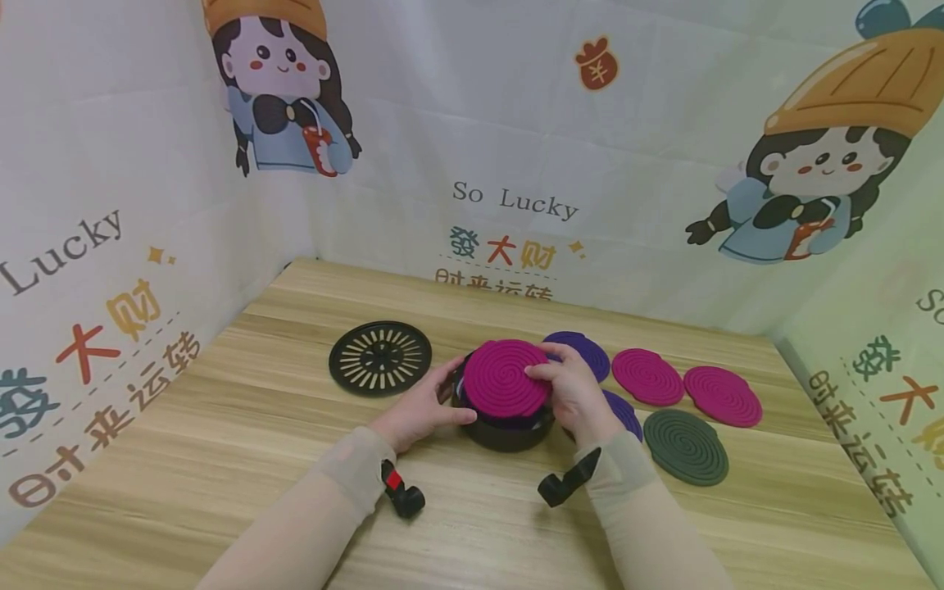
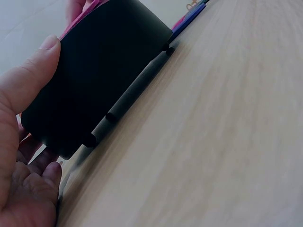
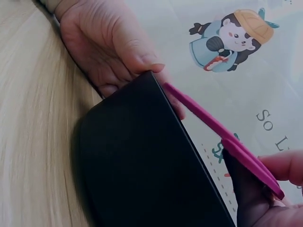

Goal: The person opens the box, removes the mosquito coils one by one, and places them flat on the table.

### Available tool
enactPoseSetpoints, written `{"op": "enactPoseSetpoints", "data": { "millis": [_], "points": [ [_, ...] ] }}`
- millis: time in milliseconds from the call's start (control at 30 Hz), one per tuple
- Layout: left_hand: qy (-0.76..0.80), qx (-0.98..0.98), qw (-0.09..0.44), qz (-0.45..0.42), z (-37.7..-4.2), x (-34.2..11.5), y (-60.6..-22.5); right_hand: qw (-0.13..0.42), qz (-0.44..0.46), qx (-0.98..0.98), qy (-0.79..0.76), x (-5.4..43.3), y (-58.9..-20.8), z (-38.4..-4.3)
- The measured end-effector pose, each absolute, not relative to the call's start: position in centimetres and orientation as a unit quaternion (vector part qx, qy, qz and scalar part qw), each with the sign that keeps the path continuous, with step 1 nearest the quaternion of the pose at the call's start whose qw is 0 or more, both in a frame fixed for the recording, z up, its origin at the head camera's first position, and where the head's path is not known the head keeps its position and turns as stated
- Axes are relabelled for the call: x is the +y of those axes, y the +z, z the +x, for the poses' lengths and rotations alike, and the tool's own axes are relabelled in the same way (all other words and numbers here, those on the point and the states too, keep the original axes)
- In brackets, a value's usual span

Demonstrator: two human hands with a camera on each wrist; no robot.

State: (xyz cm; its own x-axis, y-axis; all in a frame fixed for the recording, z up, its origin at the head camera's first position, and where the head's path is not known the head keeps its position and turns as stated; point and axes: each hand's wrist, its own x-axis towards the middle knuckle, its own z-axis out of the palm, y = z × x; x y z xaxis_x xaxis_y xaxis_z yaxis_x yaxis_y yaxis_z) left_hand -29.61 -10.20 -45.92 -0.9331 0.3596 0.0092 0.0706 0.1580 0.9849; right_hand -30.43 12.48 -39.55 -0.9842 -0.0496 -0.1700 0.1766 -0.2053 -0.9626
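Observation:
A magenta spiral mosquito coil (image 1: 506,378) is pinched at its right edge by my right hand (image 1: 578,389). It sits tilted over the mouth of a round black box (image 1: 505,434); in the right wrist view the coil (image 3: 208,116) has its far end close to the rim, and its near end is raised. My left hand (image 1: 420,412) grips the left side of the box, thumb in front. In the left wrist view the box (image 2: 94,71) has small feet close to the tabletop. The coil hides the box's inside.
A slotted black round lid (image 1: 380,358) lies left of the box. At the right lie two magenta coils (image 1: 647,378) (image 1: 723,397), a dark green coil (image 1: 686,447) and two purple ones (image 1: 583,354) (image 1: 624,412). Printed cloth (image 1: 413,106) walls the wooden table's back and sides.

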Motion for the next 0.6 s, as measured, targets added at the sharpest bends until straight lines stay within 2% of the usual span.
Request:
{"op": "enactPoseSetpoints", "data": {
  "millis": [600],
  "points": [
    [0.636,0.744,0.129,0.161,-29.7,-10.5,-45.9,0.082,0.063,0.581,-0.807,16.0,-39.3,-29.9]
  ]
}}
